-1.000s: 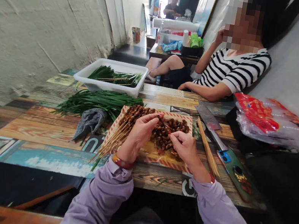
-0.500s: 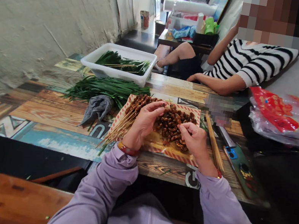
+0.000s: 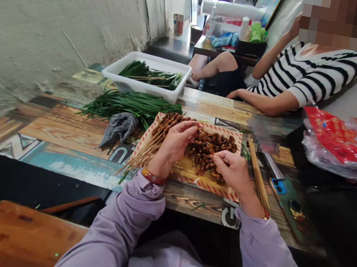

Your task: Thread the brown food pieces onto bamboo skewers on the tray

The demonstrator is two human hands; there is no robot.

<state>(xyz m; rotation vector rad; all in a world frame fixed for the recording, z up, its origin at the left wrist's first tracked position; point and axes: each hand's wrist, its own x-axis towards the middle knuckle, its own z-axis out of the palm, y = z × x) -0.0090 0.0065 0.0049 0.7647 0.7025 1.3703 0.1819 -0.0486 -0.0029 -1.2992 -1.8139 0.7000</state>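
My left hand (image 3: 179, 140) is above the tray, thumb and fingertips pinched together on what looks like a small piece of brown marinated meat. Lower to the right, my right hand (image 3: 232, 168) is also closed in a pinch; whatever is between its fingertips is too small to tell. Beneath both hands, a heap of glossy brown meat pieces (image 3: 208, 150) lies on a tray with a red-striped rim (image 3: 215, 189). Loaded skewers (image 3: 149, 144) are piled at the tray's left side, bare sticks pointing toward me, partly behind my left hand.
Bare bamboo skewers (image 3: 258, 177) lie right of the tray, beside a cleaver (image 3: 274, 165) and a phone (image 3: 292, 211). A grey cloth (image 3: 119, 128), green chives (image 3: 131, 104) and a white tub (image 3: 110, 76) stand left and behind. A person in stripes (image 3: 285, 76) sits opposite, near plastic packages (image 3: 345, 144).
The view has shifted slightly, moving the table things a little rightward in the picture. My right hand sits slightly lower; both hands keep their pinch.
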